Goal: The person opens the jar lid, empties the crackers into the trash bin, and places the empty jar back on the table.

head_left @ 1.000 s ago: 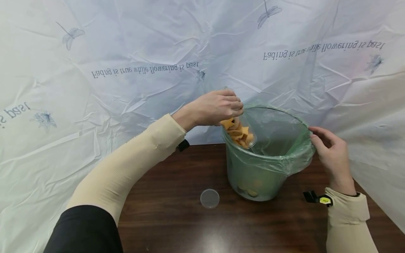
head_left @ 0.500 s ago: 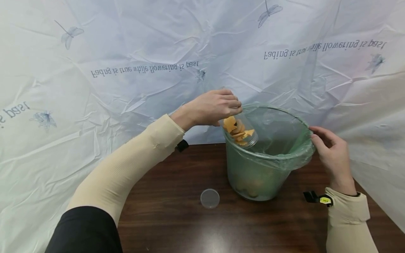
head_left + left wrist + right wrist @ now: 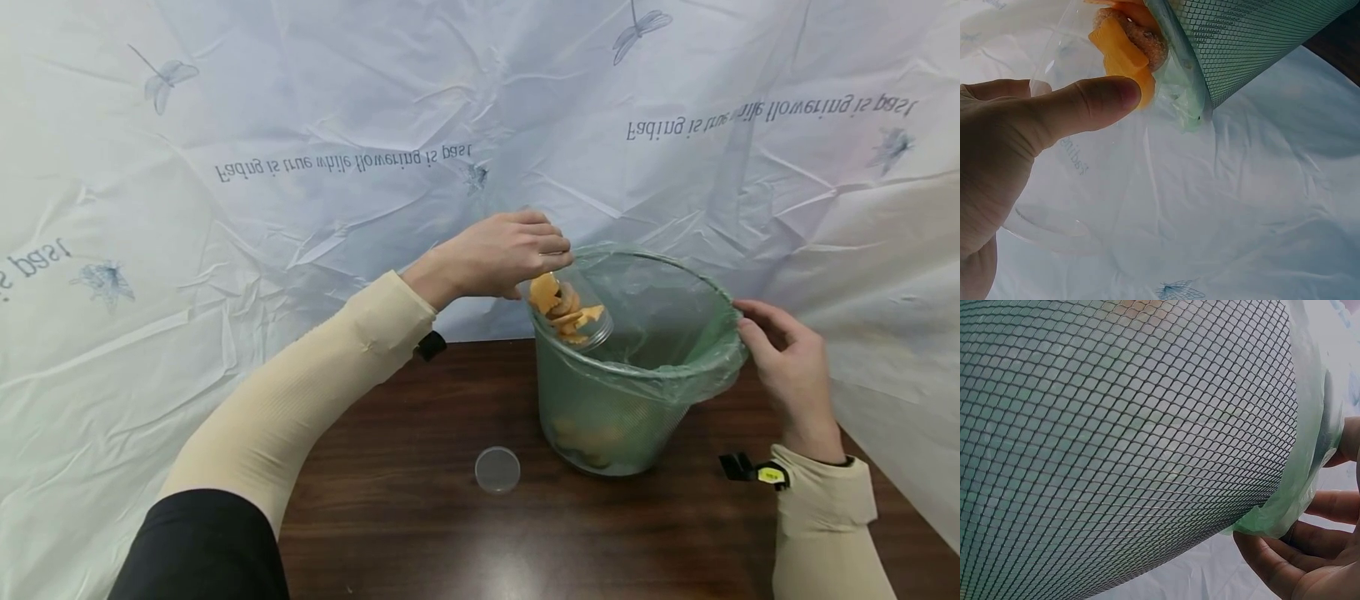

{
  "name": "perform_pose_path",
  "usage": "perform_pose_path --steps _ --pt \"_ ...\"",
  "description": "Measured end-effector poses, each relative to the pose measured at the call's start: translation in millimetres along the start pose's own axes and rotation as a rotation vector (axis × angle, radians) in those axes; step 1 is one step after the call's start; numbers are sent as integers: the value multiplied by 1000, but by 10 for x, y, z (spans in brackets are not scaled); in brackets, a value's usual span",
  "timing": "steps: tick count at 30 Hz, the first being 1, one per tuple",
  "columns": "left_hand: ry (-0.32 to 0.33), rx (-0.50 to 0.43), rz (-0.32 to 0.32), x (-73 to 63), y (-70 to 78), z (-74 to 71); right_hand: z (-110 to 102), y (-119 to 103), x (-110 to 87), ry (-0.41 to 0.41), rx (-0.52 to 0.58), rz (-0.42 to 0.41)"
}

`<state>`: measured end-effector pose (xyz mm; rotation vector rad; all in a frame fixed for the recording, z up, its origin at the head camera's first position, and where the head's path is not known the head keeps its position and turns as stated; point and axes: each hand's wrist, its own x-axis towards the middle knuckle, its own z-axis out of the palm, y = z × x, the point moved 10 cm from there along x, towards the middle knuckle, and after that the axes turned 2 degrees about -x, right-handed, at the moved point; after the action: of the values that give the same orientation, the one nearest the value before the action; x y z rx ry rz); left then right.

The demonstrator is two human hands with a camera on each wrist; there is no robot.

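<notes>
In the head view my left hand (image 3: 513, 254) grips a clear plastic jar (image 3: 602, 329), tipped with its mouth over the left rim of a mesh wastebasket (image 3: 622, 417). Orange and brown snack pieces (image 3: 566, 312), some star-shaped, lie inside the jar toward its mouth. The left wrist view shows the thumb pressed along the jar wall beside the orange pieces (image 3: 1124, 53). A thin green bag (image 3: 686, 379) lines the basket and folds over its rim. My right hand (image 3: 787, 358) pinches the bagged rim at the right. Some pieces show blurred through the basket's lower wall.
A clear round lid (image 3: 497, 471) lies on the dark wooden table (image 3: 397, 500), left of the basket. Behind the table hangs a wrinkled white sheet (image 3: 360, 83) with printed words and dragonflies.
Several snack pieces have slid out of the jar into the basket, so fewer remain in it. The left hand has shifted slightly left. My right hand keeps its place on the rim.
</notes>
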<state>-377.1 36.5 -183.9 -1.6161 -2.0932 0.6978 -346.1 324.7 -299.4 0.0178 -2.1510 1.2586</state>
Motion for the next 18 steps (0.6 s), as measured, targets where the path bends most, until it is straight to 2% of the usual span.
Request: perform_pose_path --steps 9,18 --pt "-23 -34 -32 -38 -38 43 6 -12 -7 -3 -23 -16" --pt "-48 -50 -93 -96 -85 95 8 -14 -7 -7 -15 -8"
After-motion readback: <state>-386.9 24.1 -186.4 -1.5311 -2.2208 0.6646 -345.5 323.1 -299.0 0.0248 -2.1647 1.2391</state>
